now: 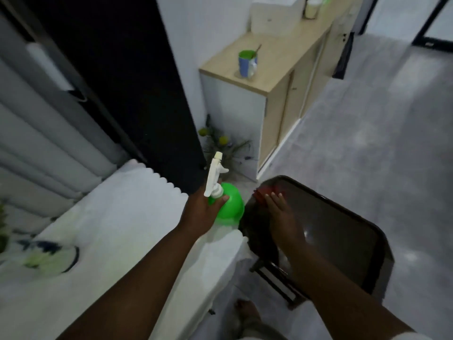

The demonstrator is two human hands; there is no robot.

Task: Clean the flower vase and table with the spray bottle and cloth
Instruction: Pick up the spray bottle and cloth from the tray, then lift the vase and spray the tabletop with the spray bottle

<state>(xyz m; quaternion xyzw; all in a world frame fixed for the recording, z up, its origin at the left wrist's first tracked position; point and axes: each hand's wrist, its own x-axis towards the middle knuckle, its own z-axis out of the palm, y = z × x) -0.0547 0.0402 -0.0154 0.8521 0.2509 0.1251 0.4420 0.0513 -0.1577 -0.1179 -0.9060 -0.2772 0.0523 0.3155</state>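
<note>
My left hand (203, 212) grips the neck of a green spray bottle (230, 207) with a white trigger head, held upright just past the far corner of the white-covered table (117, 231). My right hand (279, 212) lies flat, fingers stretched out, on a red cloth (266, 191) pressed against the far edge of a dark glossy chair seat (338, 231). A blurred round white object with blue and green markings (51, 258) sits on the table at the left. Yellow flowers with green stems (220, 143) stand on the floor in the corner behind the bottle.
A wooden cabinet (277, 94) stands against the wall ahead, with a blue and green mug (248, 63) and a white box (274, 15) on top. Grey floor stretches to the right. A dark panel (122, 82) and grey curtains (49, 133) are on the left. My foot (245, 312) is below.
</note>
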